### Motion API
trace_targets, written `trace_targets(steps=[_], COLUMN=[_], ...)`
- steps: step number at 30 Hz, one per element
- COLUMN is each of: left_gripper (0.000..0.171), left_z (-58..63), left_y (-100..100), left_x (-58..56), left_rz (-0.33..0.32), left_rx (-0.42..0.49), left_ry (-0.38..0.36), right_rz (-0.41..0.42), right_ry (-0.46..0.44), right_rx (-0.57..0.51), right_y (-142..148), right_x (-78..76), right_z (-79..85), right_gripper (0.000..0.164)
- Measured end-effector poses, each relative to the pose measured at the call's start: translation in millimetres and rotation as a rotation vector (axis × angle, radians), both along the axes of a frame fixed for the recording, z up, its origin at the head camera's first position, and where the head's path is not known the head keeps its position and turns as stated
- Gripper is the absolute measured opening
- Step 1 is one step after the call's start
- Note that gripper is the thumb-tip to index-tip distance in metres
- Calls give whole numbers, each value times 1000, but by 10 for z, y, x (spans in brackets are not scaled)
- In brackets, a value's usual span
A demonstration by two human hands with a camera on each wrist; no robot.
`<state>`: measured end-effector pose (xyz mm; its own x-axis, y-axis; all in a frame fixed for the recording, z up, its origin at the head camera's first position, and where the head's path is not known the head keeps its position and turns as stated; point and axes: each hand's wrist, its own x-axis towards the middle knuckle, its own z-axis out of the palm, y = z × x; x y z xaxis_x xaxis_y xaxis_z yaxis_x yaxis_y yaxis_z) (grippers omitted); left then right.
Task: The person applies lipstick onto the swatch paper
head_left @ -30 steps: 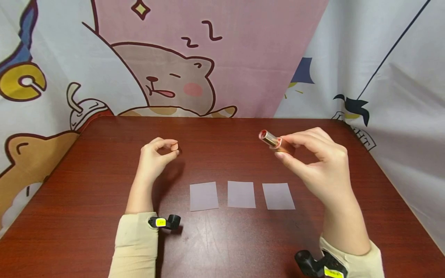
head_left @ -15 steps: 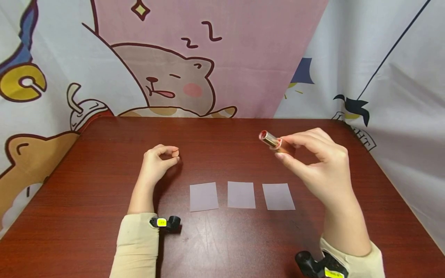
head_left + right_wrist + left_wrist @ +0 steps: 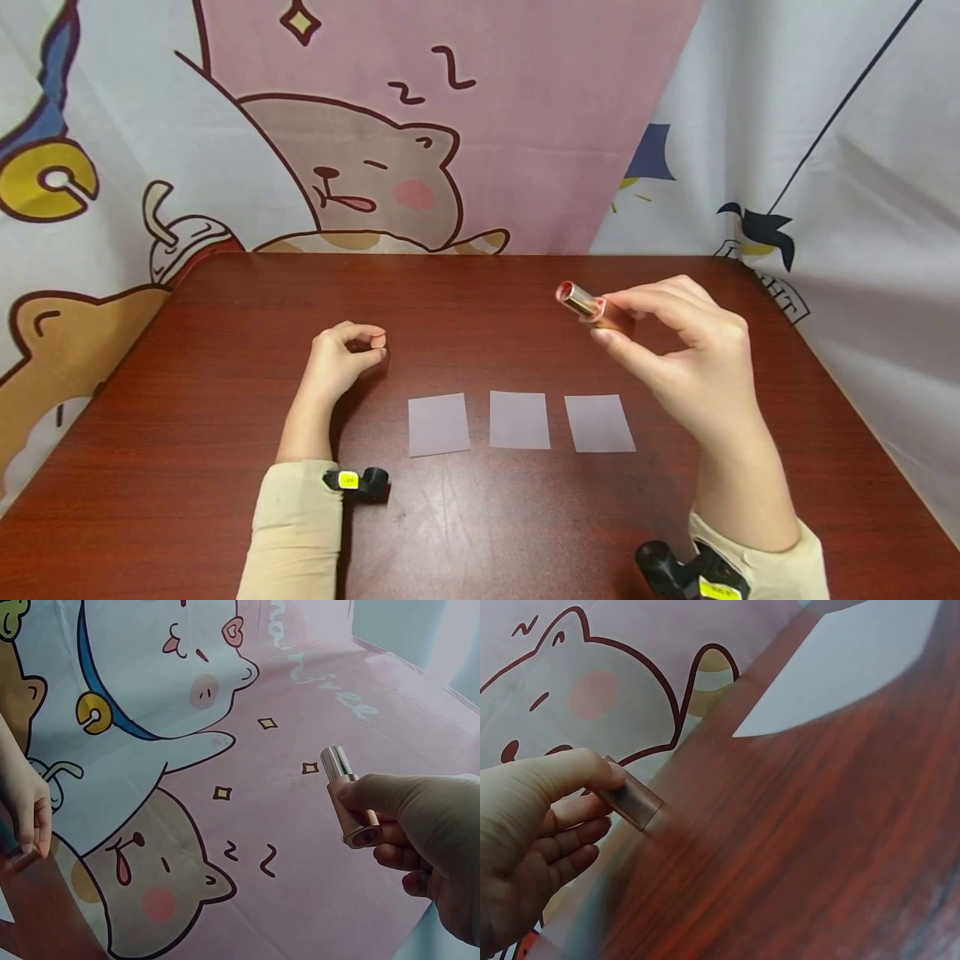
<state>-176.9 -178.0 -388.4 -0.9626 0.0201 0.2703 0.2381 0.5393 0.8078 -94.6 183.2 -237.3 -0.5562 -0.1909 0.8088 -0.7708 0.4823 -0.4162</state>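
Note:
My right hand point(image 3: 697, 358) holds a lipstick tube point(image 3: 582, 301) in the air, pinched between thumb and fingers by its rose-gold base. The tube has no cap on, and its gold inner sleeve points up and to the left, with red showing at the mouth. My left hand point(image 3: 337, 358) pinches a rose-gold lipstick cap point(image 3: 636, 801) low at the tabletop, left of the papers. Fingers mostly hide the cap in the head view; in the left wrist view its lower end appears to meet the table.
Three white paper squares lie in a row on the dark red-brown table point(image 3: 480, 517): a left one point(image 3: 439, 425), a middle one point(image 3: 520, 420) and a right one point(image 3: 600, 423). A printed cartoon cloth point(image 3: 525, 125) hangs behind the table.
My left hand has come down with the cap toward the tabletop, slightly closer to me, and then almost stopped. The right hand and the lipstick tube have stayed nearly still.

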Motion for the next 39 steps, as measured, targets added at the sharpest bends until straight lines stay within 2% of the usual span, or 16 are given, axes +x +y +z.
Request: trace_targets(steps=[12,18,26,32,39], left_gripper=[26,30,35,34,33], left_z=[-7,37,272,502,716], left_y=[-5,-3,39,117,216], left_x=[6,-6,-1,45,128], left_rz=[-7,4,8,19,-4], left_rx=[9,-10,1,55,152], left_ry=[0,16,82,146,227], right_rz=[8,11,9,5,2], right_ry=[-9,-12,-12,-19,-27], right_rx=[8,10,11,16,28], right_y=[0,-5,-12,-19,-30], right_x=[-2,-4,-8,-6,-2], right_z=[-11,-11,-19,-21,-22], right_gripper=[21,22,21,22,23])
